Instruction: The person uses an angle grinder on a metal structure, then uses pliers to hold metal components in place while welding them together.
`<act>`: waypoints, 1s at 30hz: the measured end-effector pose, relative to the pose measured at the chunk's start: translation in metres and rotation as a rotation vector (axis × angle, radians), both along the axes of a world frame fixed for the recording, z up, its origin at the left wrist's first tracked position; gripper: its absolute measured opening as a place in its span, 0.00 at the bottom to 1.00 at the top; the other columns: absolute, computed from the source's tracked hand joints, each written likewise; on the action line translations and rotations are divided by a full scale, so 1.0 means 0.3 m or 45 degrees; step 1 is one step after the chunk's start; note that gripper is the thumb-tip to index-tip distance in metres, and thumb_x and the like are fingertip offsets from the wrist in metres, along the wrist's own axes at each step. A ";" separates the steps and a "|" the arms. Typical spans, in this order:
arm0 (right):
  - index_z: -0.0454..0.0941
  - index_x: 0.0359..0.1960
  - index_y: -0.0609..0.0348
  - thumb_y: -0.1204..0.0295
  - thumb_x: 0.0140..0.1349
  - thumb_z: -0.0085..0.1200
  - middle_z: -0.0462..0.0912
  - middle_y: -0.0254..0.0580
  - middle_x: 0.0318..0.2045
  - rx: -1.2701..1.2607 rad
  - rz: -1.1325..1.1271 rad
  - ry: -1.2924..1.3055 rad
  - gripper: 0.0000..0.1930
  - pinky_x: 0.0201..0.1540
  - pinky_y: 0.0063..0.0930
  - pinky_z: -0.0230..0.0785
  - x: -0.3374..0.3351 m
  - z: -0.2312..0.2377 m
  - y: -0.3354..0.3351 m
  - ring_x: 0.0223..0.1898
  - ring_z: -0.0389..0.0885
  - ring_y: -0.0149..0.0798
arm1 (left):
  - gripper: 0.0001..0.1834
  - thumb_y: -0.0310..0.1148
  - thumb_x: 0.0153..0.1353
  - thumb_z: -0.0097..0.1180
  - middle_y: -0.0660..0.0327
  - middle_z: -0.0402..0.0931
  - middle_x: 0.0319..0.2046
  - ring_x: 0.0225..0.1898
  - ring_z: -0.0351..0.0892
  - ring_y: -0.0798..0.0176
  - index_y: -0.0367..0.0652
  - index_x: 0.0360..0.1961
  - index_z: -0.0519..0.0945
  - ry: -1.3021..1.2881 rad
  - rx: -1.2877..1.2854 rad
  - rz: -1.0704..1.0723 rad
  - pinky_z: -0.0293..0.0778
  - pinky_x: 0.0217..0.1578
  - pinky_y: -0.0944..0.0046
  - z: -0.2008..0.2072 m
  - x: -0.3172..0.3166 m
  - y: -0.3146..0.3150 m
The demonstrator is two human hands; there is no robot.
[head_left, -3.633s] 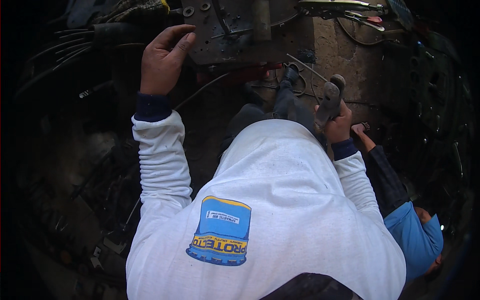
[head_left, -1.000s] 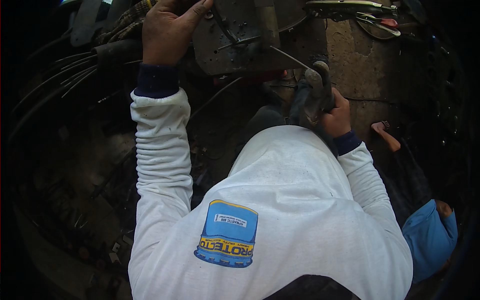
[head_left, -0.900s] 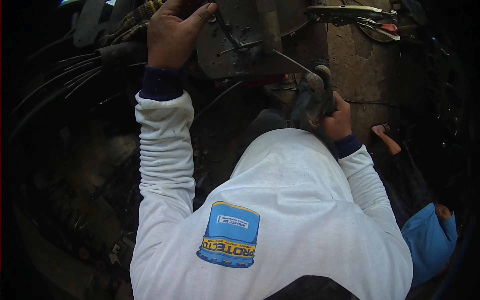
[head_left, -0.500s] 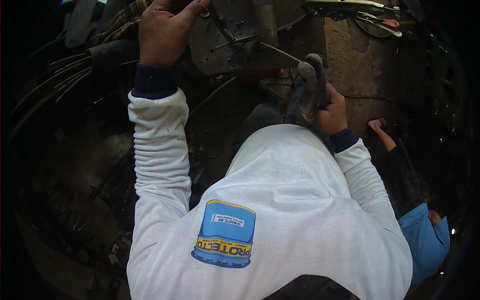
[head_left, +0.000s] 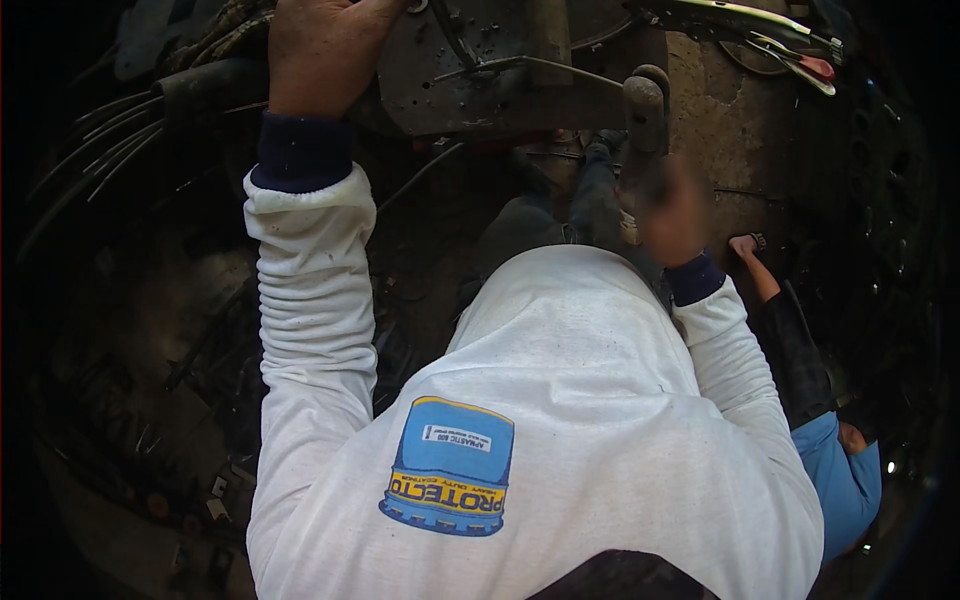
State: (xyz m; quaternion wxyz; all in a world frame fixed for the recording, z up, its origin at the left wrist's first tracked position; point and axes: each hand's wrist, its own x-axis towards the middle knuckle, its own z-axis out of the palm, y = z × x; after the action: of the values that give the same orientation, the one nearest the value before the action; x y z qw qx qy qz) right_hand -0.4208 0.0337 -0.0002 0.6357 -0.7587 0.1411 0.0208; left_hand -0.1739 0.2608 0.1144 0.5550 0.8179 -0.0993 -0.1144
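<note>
My right hand (head_left: 674, 215), blurred and closed, grips a dark electrode holder (head_left: 645, 112) with rounded jaws. A thin welding rod (head_left: 575, 69) reaches left from the jaws over a dark steel plate (head_left: 440, 110). The rod's far end comes close to a short bar lying across the plate. At the top edge my left hand (head_left: 325, 55) has its fingers bent at the plate's left side, their tips cut off by the frame. Beside them a dark curved strip (head_left: 452, 35) runs down towards the short bar; whether the fingers hold it is unclear.
A bundle of thin rods (head_left: 125, 140) sticks out of a dark tube at left. Tools with pale and red handles (head_left: 800, 62) lie at the upper right. Another person in a blue shirt (head_left: 838, 480) is low at right, one foot near the concrete floor (head_left: 715, 120).
My right hand has moved up a little with the electrode holder, and the rod now lies higher in view. My left hand sits slightly higher, nearer the top edge.
</note>
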 end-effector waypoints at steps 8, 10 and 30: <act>0.73 0.46 0.61 0.85 0.48 0.54 0.84 0.45 0.33 -0.005 0.057 0.021 0.21 0.41 0.28 0.73 0.003 0.006 0.010 0.35 0.83 0.36 | 0.06 0.25 0.60 0.63 0.66 0.79 0.28 0.28 0.74 0.76 0.38 0.35 0.78 0.029 0.013 -0.016 0.71 0.30 0.73 0.005 0.008 0.001; 0.73 0.46 0.61 0.84 0.48 0.54 0.84 0.45 0.33 0.013 0.046 0.037 0.20 0.41 0.28 0.73 0.003 0.014 0.014 0.35 0.83 0.37 | 0.06 0.25 0.60 0.62 0.66 0.79 0.28 0.29 0.75 0.75 0.37 0.36 0.78 0.040 -0.024 -0.019 0.72 0.32 0.73 0.003 0.008 0.000; 0.74 0.49 0.60 0.78 0.56 0.63 0.82 0.34 0.35 -0.031 0.077 0.051 0.18 0.43 0.23 0.71 -0.012 0.000 0.015 0.36 0.78 0.26 | 0.11 0.30 0.57 0.64 0.57 0.83 0.30 0.32 0.81 0.68 0.33 0.37 0.81 -0.171 0.247 -0.031 0.77 0.34 0.67 0.043 -0.004 0.002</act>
State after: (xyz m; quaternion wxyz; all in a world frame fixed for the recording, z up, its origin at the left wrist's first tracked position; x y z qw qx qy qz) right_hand -0.4245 0.0381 -0.0004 0.6226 -0.7696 0.1310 0.0535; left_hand -0.1751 0.2614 0.1273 0.4641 0.8723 -0.1346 -0.0752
